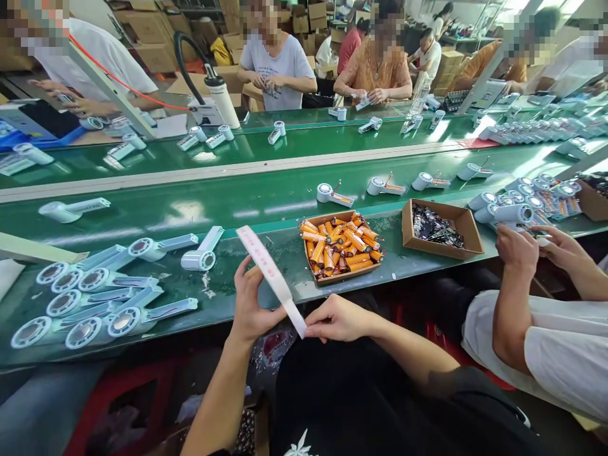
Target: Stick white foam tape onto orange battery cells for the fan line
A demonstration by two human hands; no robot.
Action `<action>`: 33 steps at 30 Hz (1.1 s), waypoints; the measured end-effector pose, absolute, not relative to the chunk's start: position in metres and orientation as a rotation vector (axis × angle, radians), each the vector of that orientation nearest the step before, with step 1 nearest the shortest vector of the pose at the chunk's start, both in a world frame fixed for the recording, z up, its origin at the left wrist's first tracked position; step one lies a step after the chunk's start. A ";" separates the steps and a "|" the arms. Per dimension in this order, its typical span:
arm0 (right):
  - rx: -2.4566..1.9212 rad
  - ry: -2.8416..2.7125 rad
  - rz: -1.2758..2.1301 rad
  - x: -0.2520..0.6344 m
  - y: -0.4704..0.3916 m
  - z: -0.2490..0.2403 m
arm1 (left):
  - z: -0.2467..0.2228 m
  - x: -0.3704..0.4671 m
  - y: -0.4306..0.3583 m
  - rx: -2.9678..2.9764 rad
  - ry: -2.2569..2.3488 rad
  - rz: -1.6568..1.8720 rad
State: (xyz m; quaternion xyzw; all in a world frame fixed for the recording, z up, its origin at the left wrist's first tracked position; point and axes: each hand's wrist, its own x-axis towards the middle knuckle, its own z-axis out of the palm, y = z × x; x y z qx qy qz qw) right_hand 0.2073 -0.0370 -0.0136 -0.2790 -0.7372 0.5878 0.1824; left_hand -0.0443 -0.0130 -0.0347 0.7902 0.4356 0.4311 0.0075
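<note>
Between my hands runs a white strip of tape (pixel 268 266) with faint red print, seen nearly edge-on and tilted down to the right. My left hand (pixel 251 304) holds its upper part, thumb and fingers curved around it. The fingertips of my right hand (pixel 335 318) pinch the strip's lower end. Just beyond, on the green bench, lies a pale blue fan-like unit (pixel 202 251) with its handle pointing away. A cardboard tray (pixel 342 278) of orange cylindrical cells with wires stands past my right hand.
Several pale blue units (pixel 102 278) are clustered at the left. A cardboard box (pixel 439 247) of small dark boards stands right of the cells. More units lie along the green conveyor (pixel 247 202). A co-worker's hands (pixel 517 247) handle a unit at the right; other people sit opposite.
</note>
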 end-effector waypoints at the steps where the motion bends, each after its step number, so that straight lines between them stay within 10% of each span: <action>1: -0.743 -2.176 1.632 0.209 -0.039 -0.013 | -0.037 -0.047 -0.014 2.448 1.394 1.368; 12: -1.750 -2.018 0.116 0.290 0.046 0.003 | -0.055 -0.040 -0.017 2.382 1.626 1.285; 25: -1.043 -1.226 1.151 0.303 0.023 0.002 | -0.043 -0.010 -0.028 2.683 1.557 1.051; 33: -1.264 -1.649 0.987 0.290 -0.003 0.022 | -0.032 -0.004 -0.037 2.840 1.581 0.812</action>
